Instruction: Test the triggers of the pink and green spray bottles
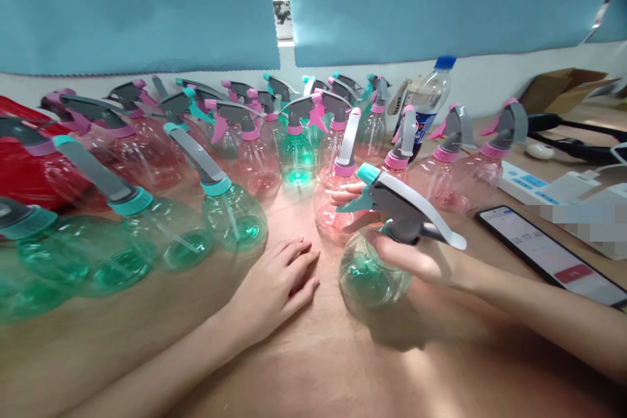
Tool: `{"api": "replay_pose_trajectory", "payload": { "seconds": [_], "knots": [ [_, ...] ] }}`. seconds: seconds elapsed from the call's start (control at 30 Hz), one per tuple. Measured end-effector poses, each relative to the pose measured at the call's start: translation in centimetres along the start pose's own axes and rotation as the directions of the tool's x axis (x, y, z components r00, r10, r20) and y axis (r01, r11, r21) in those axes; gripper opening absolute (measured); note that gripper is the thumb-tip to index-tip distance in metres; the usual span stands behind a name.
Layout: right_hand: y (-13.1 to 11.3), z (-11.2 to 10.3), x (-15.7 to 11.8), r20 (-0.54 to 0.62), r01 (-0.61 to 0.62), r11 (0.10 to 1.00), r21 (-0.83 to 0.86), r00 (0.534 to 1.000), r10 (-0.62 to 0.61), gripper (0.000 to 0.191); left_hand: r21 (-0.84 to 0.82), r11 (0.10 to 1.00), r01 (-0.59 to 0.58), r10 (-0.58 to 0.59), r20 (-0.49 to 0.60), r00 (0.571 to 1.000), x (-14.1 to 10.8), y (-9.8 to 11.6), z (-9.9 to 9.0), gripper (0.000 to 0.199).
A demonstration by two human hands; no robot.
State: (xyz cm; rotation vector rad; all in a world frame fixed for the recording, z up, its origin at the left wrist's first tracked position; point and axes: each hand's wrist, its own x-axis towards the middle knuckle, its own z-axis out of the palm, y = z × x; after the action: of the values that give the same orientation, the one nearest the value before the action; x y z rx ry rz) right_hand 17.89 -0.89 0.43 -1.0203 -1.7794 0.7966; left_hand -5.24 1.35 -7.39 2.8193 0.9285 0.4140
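My right hand point(416, 258) is wrapped round the neck of a green spray bottle point(369, 274), whose grey and teal spray head tilts up to the left. My left hand point(284, 277) rests on the wooden table point(304, 366) with its fingers slightly curled and apart, holding nothing. Nearest to it stands another green spray bottle point(235, 219). Just behind the held bottle is a pink spray bottle point(330, 206), partly hidden by my right fingers.
More green bottles point(166, 235) line the left, with many pink and green ones behind. A red bag point(24, 170) lies far left. At the right are a phone point(548, 251), a power strip point(533, 186), a drink bottle point(431, 98) and a cardboard box point(563, 91).
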Motion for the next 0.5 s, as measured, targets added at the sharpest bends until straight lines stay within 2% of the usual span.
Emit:
{"api": "replay_pose_trajectory", "payload": {
  "seconds": [0.13, 0.37, 0.5],
  "knots": [
    [-0.04, 0.13, 0.26, 0.046, -0.006, 0.996, 0.088, 0.999, 0.002, 0.041, -0.003, 1.000, 0.005, -0.005, 0.000, 1.000, 0.02, 0.05, -0.02, 0.035],
    [0.52, 0.16, -0.02, 0.021, -0.008, 0.997, 0.079, 1.000, 0.006, 0.042, -0.015, 1.000, 0.008, -0.008, -0.018, 1.000, -0.01, 0.01, -0.03, 0.034],
    [0.40, -0.12, 0.19, 0.076, -0.021, 0.997, 0.075, 0.997, 0.015, 0.041, -0.009, 1.000, 0.003, -0.004, -0.013, 1.000, -0.05, -0.06, -0.09, 0.034]
  ]
}}
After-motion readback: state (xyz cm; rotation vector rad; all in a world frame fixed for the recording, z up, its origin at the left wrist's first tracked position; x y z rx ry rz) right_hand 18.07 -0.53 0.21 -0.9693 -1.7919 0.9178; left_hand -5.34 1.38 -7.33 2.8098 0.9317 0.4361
